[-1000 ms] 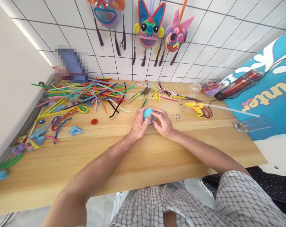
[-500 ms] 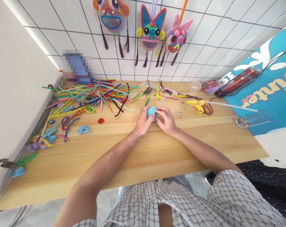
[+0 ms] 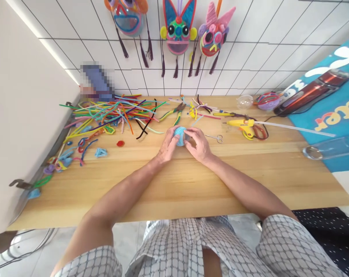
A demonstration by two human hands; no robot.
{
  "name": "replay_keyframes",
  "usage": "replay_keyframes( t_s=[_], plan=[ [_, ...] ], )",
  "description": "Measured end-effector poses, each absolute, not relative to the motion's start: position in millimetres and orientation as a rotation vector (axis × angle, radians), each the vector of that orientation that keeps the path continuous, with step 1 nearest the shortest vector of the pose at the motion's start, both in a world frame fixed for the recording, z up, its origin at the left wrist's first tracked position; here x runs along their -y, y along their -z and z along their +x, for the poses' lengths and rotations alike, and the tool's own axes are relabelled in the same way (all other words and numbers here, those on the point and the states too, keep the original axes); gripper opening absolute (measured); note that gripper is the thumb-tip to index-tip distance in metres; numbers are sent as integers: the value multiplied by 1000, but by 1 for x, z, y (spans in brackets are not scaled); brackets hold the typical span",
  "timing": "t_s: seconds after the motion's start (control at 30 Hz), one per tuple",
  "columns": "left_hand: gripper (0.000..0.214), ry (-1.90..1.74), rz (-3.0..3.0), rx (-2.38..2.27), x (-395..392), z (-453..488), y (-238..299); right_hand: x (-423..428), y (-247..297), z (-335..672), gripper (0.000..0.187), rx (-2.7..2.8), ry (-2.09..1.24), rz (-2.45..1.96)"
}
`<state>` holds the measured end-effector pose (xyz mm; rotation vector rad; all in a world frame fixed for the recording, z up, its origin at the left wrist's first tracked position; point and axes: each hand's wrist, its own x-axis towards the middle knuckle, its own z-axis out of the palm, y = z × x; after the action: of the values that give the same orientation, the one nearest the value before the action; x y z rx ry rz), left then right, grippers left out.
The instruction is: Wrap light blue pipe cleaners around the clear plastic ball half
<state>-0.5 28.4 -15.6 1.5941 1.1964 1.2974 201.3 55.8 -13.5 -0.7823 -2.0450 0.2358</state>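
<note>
A small ball wound with light blue pipe cleaner sits between both hands just above the wooden table. My left hand cups its left side with fingers curled round it. My right hand grips its right side, fingertips pressed on the blue winding. Part of the ball is hidden by my fingers.
A heap of coloured pipe cleaners lies at the back left, with pliers beside it. Small scissors and a yellow glue gun lie to the right. A clear tube rests far right. Three masks hang on the tiled wall.
The view has shifted a little; both hands stay closed round the blue ball and have turned it slightly.
</note>
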Motion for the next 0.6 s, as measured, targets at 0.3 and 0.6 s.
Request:
replay_keyframes(
  t_s=[0.3, 0.6],
  plan=[
    [60, -1290, 1596, -1360, -24, 1, 6, -60, 21, 193, 36, 1997, -282, -756],
    [58, -1319, 1623, -1435, -24, 0, 0, -62, 27, 187, 36, 1979, -341, -724]
  ],
)
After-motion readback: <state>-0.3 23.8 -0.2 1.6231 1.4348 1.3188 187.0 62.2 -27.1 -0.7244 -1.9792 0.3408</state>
